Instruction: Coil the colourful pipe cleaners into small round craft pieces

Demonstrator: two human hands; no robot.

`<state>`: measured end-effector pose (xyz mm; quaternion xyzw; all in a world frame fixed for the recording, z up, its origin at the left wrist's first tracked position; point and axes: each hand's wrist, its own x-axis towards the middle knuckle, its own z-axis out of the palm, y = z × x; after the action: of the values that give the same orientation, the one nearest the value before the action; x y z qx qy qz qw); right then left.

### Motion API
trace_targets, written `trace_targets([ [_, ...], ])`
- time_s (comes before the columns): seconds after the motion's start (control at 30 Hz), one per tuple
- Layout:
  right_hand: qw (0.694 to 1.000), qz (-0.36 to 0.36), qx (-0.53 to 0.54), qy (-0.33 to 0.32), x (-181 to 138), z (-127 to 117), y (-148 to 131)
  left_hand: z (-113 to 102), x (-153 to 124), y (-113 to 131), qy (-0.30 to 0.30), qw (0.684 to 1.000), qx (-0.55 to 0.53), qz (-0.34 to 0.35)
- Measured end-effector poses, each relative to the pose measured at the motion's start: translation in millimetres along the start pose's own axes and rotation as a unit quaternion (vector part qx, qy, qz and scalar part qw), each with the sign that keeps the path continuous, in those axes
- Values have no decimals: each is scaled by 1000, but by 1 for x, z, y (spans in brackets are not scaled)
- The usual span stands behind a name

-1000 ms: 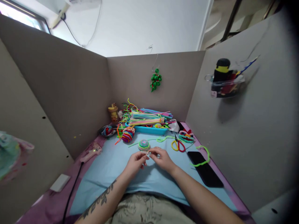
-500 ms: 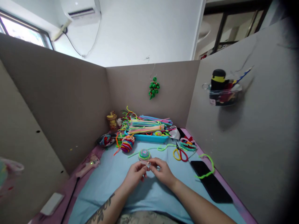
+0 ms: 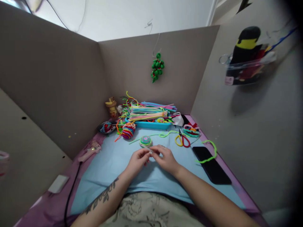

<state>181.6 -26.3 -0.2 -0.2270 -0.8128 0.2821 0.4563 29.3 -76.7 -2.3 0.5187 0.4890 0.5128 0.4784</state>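
My left hand (image 3: 139, 159) and my right hand (image 3: 165, 157) meet near the middle of the blue cloth (image 3: 113, 176). Pinched between their fingertips is a small whitish strip (image 3: 148, 148), too small to identify; both hands grip it. Just beyond the fingers lies a round coil (image 3: 145, 141) of pink, teal and green pipe cleaner, apart from the hands as far as I can see. A thin green pipe cleaner (image 3: 136, 139) runs beside the coil. To the right rest scissors (image 3: 182, 140) with one yellow and one red handle.
Behind stands a blue tray (image 3: 153, 125) heaped with pipe cleaner bundles (image 3: 149, 115). At left are a striped ball (image 3: 128, 130), a metal bowl (image 3: 106, 127) and a pink glue gun (image 3: 90, 152) with a black cord. A black phone (image 3: 211, 165) lies right. Grey partitions (image 3: 151, 47) enclose the table.
The head view has tilted down, so more of the lap shows and less of the wall. Both hands still pinch the whitish strip, which now points up toward the coil.
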Motion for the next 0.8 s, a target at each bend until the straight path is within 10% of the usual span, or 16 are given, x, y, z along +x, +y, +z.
trace_targets([
  [0.37,968,137,205,-40,2,14,10,-3,-11,1,76,996,28,46],
  [0.8,975,127,177,-49,0,19,13,-10,-13,-12,76,995,16,68],
])
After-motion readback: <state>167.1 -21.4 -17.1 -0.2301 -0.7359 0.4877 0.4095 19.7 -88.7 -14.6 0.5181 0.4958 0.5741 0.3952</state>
